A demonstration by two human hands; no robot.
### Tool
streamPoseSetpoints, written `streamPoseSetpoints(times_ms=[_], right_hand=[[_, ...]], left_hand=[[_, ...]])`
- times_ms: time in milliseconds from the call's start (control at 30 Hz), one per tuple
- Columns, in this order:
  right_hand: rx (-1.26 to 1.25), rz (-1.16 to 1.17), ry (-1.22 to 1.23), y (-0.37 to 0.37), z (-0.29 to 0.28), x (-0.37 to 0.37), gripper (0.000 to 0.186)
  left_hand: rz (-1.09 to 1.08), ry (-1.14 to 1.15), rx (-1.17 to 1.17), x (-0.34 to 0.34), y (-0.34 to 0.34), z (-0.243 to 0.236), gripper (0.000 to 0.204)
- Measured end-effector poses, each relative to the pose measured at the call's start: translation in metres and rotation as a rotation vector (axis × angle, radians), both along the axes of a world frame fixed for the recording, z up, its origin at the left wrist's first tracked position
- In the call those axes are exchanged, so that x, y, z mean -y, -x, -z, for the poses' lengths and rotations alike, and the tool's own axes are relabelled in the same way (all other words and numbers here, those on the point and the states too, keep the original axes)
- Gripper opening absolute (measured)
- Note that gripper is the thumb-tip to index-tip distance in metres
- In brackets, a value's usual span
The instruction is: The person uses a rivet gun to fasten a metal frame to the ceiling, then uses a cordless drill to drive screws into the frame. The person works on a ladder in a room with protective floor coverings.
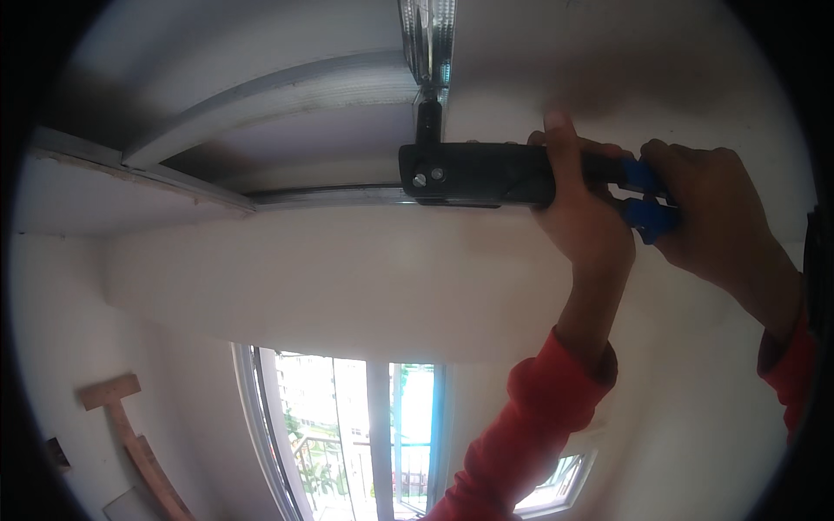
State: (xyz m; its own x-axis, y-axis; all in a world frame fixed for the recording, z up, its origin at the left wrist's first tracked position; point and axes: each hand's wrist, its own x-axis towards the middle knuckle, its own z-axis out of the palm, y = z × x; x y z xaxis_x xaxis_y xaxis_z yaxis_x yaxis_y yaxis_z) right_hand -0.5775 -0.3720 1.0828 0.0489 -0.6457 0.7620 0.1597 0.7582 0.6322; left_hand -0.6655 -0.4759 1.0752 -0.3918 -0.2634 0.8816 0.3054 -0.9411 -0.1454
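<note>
Overhead, my two hands hold a black two-handled hand tool (478, 172), shaped like a riveter or punch plier, with blue grips. My left hand (584, 204) is closed round its black body, thumb pointing up along the near side. The fingers of my right hand (717, 208) wrap round the blue grips (650, 219), which are a little apart. From the tool's left end a short black nose (428, 120) reaches up to a shiny metal channel (427, 43) of the ceiling frame. Exactly how the nose meets the metal cannot be made out.
A curved metal channel (287, 95) and a straight edge rail (321, 196) of the ceiling frame run left of the tool. Below are a bright glazed door (380, 434) and a small window (556, 486). A wooden T-shaped piece (126, 425) leans at the lower left wall.
</note>
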Motion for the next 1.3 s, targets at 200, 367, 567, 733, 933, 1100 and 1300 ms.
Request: streamPoseSetpoints(times_ms=[200,367,567,733,933,1100,1300], right_hand=[[0.168,0.096,0.259,0.006,0.010,0.014,0.049],[0.335,0.047,0.261,-0.036,0.007,0.033,0.072],[-0.023,0.064,0.243,-0.034,-0.009,0.027,0.040],[0.073,0.079,0.271,-0.013,0.005,0.015,0.038],[0.316,-0.312,0.132,-0.031,0.023,0.023,0.049],[0.219,-0.198,0.025,-0.041,0.035,0.031,0.059],[0.468,0.011,0.107,-0.019,0.088,0.031,0.076]], left_hand=[[-0.013,0.076,-0.228,0.016,0.020,0.007,0.025],[0.031,0.068,-0.396,0.021,0.019,0.012,0.023],[0.222,0.252,-0.670,0.036,0.023,0.038,0.074],[0.339,0.278,-0.655,0.046,0.019,0.044,0.076],[0.129,0.041,-0.211,0.034,-0.012,0.018,0.029],[0.124,0.022,-0.210,0.035,-0.007,0.018,0.023],[0.057,0.151,-0.308,0.059,0.038,0.076,0.028]])
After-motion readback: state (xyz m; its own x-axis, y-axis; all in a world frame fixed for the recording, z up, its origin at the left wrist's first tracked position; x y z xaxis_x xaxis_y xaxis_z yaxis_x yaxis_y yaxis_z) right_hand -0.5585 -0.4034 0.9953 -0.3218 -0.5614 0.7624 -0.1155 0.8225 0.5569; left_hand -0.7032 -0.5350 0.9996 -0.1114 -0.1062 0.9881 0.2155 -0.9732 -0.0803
